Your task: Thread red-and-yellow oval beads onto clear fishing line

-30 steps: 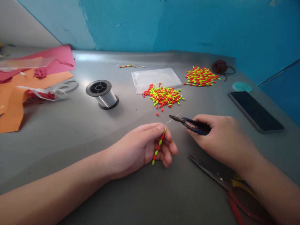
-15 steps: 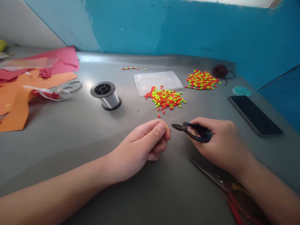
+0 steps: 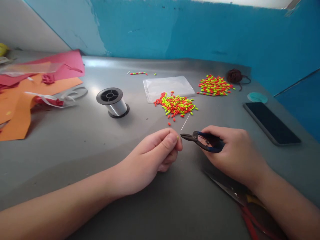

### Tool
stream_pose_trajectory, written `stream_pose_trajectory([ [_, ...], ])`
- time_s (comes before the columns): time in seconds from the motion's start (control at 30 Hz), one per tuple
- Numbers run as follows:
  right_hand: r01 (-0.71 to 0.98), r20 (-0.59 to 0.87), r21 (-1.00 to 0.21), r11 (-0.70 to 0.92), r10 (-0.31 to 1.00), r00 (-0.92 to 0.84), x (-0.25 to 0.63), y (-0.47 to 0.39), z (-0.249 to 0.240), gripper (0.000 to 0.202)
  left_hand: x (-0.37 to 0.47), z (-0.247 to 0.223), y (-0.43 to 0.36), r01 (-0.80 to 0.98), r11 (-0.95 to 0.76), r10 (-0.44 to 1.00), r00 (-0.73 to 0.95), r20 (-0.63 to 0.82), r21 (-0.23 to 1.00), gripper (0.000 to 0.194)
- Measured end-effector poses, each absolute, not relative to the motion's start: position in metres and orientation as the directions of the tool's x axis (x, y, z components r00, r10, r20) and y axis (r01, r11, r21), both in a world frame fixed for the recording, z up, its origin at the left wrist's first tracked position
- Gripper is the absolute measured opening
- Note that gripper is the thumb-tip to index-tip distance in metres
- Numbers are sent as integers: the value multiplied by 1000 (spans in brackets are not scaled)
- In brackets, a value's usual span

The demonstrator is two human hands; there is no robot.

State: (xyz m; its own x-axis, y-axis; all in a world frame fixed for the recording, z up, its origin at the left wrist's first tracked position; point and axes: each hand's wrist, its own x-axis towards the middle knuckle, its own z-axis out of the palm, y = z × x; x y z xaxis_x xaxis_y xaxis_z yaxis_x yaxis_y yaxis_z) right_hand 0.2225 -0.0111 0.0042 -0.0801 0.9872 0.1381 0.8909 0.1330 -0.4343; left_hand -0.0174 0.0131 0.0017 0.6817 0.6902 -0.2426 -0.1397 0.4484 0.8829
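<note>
Between the thumb and forefinger of my left hand (image 3: pixel 155 153) is pinched a yellow-green bead (image 3: pixel 177 137); only its tip shows. My right hand (image 3: pixel 232 151) is wrapped round the dark blue handles of small pliers (image 3: pixel 196 137). The black jaws look closed and point left, just right of the bead, seemingly apart from it. A thin pale strand (image 3: pixel 185 122) slants above the jaws, toward a loose pile of red and yellow-green beads (image 3: pixel 177 106). Red-handled scissors (image 3: pixel 235 193) lie partly hidden beneath my right forearm.
A spool of clear line (image 3: pixel 117 106) stands left of the beads. Behind them lies a clear plastic bag (image 3: pixel 167 86). Strung beads (image 3: pixel 216 85), dark yarn (image 3: pixel 234 76), a round turquoise item (image 3: pixel 257 97) and a phone (image 3: pixel 272 123) are on the right. Orange paper (image 3: pixel 20 123) covers the left.
The pliers have shifted slightly left, nearer my left fingertips. A pale strand now shows distinctly between the pliers and the bead pile. My left hand has barely moved.
</note>
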Motion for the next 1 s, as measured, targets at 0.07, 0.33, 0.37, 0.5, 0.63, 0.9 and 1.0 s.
stream_pose_trajectory([
  [0.07, 891, 154, -432, 144, 984, -84, 223, -10, 3, 15, -17, 1, 13, -136, 445, 688, 685, -241, 885, 39],
  [0.33, 893, 163, -421, 158, 982, -97, 224, -10, 2, 15, -16, 0, 14, -109, 436, 686, 683, -251, 893, 40],
  [0.37, 895, 163, -417, 156, 982, -95, 224, -10, 2, 15, -17, 0, 13, -106, 437, 685, 683, -254, 893, 40],
  [0.5, 900, 152, -410, 149, 984, -94, 223, -11, 3, 16, -18, 1, 13, -89, 432, 681, 684, -260, 897, 40],
  [0.63, 901, 135, -408, 146, 986, -98, 223, -12, 4, 23, -20, 0, 12, -74, 415, 678, 690, -254, 907, 40],
  [0.9, 880, 85, -460, 121, 992, -92, 224, -9, 4, 32, -19, -2, 14, -59, 399, 667, 704, -245, 915, 41],
  [1.0, 872, 73, -478, 103, 994, -77, 223, -9, 3, 34, -19, -3, 14, -69, 405, 666, 705, -243, 912, 41],
])
